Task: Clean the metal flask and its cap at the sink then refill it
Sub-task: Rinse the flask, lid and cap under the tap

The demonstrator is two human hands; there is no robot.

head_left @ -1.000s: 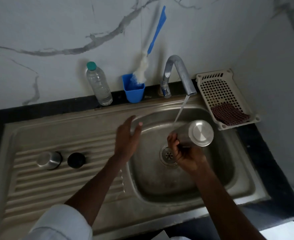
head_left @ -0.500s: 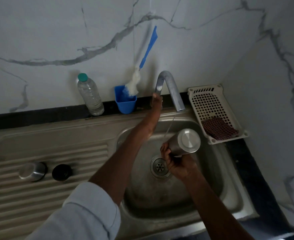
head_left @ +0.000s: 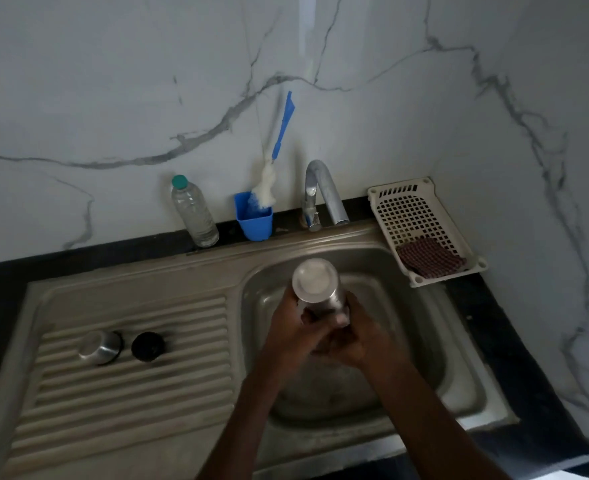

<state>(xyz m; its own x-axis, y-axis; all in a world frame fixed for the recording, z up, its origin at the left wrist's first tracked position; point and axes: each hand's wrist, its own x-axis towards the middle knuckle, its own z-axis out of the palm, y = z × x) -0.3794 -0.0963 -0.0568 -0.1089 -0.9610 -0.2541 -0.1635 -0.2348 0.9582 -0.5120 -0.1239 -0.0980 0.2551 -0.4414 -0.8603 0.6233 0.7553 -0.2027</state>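
Fingers of both hands curled round the lower body of the metal flask [head_left: 320, 292], gripping it over the sink bowl [head_left: 424, 341]. Left hand [head_left: 291, 336] wrapped on the flask's left side, right hand [head_left: 355, 336] on its right, knuckles of the two meeting just below the steel. Flask held with its flat round end tilted up toward the camera, mouth end hidden inside the grasp; cannot tell whether open end points down.

Bowl walls close on all sides of the hands, rear rim just beyond the flask's raised end, faucet [head_left: 324, 192] arching over that rim, spout well above and behind. Ribbed drainboard [head_left: 130, 393] to the left, wide and flat, carrying a steel cap [head_left: 99, 346] and a black inner stopper [head_left: 147, 346] just beside each other, well apart from the hands. Dark counter [head_left: 514, 358] edging the sink on the right and behind.

Against the marble wall: clear plastic bottle [head_left: 194, 211] with a green top, blue cup [head_left: 254, 220] holding a bottle brush [head_left: 272, 168] with a blue handle, white basket [head_left: 424, 230] to the right of the faucet with a dark checked cloth [head_left: 429, 256] inside.
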